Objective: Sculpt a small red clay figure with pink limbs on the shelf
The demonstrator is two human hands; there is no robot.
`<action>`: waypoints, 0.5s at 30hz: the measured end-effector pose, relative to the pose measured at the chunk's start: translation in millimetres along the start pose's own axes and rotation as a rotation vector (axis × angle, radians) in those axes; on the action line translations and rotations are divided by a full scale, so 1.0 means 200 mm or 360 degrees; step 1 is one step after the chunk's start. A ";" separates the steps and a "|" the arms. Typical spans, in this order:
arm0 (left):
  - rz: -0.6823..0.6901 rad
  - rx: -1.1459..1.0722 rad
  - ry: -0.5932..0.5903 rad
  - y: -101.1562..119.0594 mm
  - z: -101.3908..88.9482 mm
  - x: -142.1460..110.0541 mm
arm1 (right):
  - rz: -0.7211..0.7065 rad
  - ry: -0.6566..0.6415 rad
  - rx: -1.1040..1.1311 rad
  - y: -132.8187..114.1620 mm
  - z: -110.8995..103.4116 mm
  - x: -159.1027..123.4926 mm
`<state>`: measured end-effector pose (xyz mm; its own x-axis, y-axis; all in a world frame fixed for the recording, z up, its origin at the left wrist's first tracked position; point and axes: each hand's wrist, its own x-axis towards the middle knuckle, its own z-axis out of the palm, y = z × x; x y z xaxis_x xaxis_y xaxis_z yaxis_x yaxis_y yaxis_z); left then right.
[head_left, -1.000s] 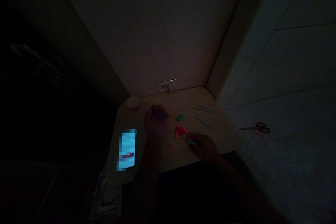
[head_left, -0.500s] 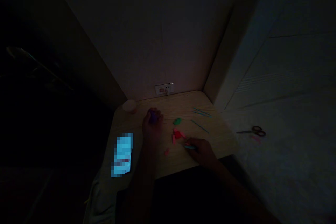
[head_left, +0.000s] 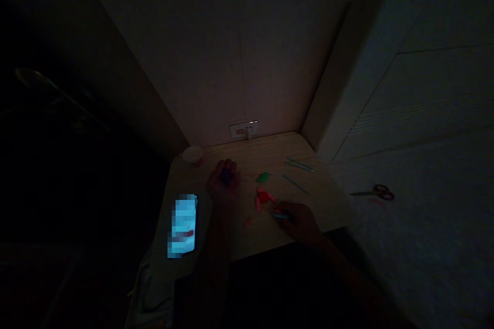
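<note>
In dim light, my left hand (head_left: 222,189) is turned palm up, its fingers curled round a dark purple lump (head_left: 226,177) that looks like modelling clay. My right hand (head_left: 300,222) rests low over the table's front part, closed on a thin teal modelling tool (head_left: 282,215) with a reddish bit near its tip. Just beyond that tip lies a red clay piece (head_left: 264,197) with pink strips (head_left: 258,204) around it. A green clay piece (head_left: 263,177) sits between the hands, farther back. Nearer me is a small pink scrap (head_left: 248,222).
Several teal sticks (head_left: 295,184) lie on the right of the wooden table (head_left: 328,205). A lit phone (head_left: 184,226) is at the left, with a pale cup (head_left: 192,154) behind it. Scissors (head_left: 382,192) lie beyond the right edge. A wall socket (head_left: 244,129) is at the back.
The view has shifted slightly. My left fingers have curled in more over the purple lump. My right hand keeps its hold on the teal tool in nearly the same place.
</note>
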<state>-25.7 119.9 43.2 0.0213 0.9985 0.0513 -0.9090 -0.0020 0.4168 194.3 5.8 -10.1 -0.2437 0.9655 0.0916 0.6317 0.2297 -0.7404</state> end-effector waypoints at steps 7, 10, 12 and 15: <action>-0.0093 -0.0023 0.0243 0.02 0.01 0.00 | -0.0020 0.0015 0.0036 0.00 0.00 0.00; -0.0104 0.0034 0.0298 0.01 -0.01 -0.01 | -0.0027 -0.0003 0.0017 0.00 0.00 0.00; -0.0117 0.0060 0.0306 0.02 -0.01 0.00 | -0.0035 -0.0009 0.0018 -0.01 -0.01 0.00; -0.0164 0.0108 0.0277 0.02 -0.01 0.00 | -0.0027 -0.0014 0.0024 -0.01 -0.01 0.00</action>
<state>-29.6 119.1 42.9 0.0352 0.9881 -0.1499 -0.8756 0.1028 0.4720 194.6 5.0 -7.3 -0.2607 0.9604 0.0983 0.6162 0.2440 -0.7489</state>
